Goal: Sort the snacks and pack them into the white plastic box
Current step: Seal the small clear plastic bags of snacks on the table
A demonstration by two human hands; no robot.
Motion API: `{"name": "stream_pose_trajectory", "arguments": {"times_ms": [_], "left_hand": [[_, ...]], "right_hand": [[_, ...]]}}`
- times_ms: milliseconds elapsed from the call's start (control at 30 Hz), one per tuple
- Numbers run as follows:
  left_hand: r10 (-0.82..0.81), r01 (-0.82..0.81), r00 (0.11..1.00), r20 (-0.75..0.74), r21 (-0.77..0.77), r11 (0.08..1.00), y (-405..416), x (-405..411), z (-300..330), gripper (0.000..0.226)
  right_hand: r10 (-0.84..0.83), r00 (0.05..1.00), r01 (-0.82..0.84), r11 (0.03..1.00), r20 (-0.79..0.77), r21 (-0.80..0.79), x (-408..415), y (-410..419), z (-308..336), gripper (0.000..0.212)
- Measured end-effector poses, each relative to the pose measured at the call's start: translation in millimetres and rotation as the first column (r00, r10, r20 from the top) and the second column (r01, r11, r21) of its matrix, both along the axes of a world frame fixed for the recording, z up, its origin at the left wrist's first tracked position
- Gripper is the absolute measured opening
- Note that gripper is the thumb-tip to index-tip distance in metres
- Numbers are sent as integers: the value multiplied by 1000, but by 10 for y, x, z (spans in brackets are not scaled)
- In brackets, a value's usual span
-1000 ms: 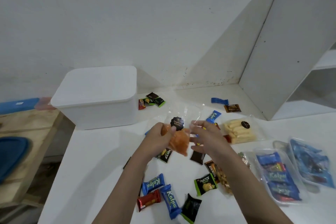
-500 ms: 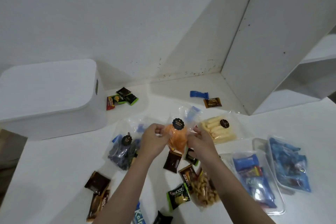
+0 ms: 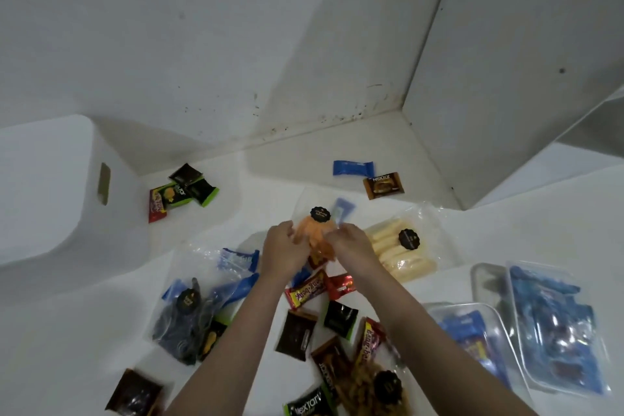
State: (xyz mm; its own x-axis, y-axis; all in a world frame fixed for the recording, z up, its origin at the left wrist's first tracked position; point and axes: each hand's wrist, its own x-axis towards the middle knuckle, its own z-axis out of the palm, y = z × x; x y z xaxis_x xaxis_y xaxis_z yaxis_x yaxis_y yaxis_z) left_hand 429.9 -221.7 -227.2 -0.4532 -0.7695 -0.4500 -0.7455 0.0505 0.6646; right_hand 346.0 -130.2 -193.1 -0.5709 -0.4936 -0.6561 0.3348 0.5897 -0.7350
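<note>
Between two bare hands, above the middle of a white table (image 3: 337,152), a clear bag of orange snacks (image 3: 312,234) is held up; the left hand (image 3: 283,252) pinches its left side and the right hand (image 3: 351,245) pinches its right side, fingers curled onto the plastic; a black round sticker sits near the bag's top. Just right of the hands lies a bag of pale yellow sticks (image 3: 398,255); below and around them small wrapped sweets and biscuits are scattered; a bag of dark snacks (image 3: 187,317) lies to the left; two clear trays of blue packets (image 3: 553,328) sit at far right. At far left stands the white plastic box (image 3: 44,186), apparently closed. Sorting seems to be in hand, nothing visibly packed; next, the bag likely needs carrying left and the box opening.
</note>
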Motion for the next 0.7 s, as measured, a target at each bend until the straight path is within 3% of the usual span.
{"name": "stream_pose_trajectory", "arguments": {"times_ms": [200,267,400,567,700], "left_hand": [[-89,92,995,-47,65,994,-103,14,-212,68],[-72,76,994,-82,48,996,-38,85,27,62],[-41,41,990,-135,-8,999,-21,367,139,56],[11,-25,969,-248,-55,998,-118,910,346,50],[36,-70,948,-316,-99,993,-285,1549,557,46]], "right_hand": [[-59,998,58,996,-15,-69,23,-110,-40,40],[-64,998,62,995,-22,-75,114,-108,5,26],[-83,996,79,993,-40,-87,384,-84,129,51],[-99,988,82,987,-121,-139,896,-158,316,54],[-130,982,100,974,-136,-205,1434,-312,496,43]]}}
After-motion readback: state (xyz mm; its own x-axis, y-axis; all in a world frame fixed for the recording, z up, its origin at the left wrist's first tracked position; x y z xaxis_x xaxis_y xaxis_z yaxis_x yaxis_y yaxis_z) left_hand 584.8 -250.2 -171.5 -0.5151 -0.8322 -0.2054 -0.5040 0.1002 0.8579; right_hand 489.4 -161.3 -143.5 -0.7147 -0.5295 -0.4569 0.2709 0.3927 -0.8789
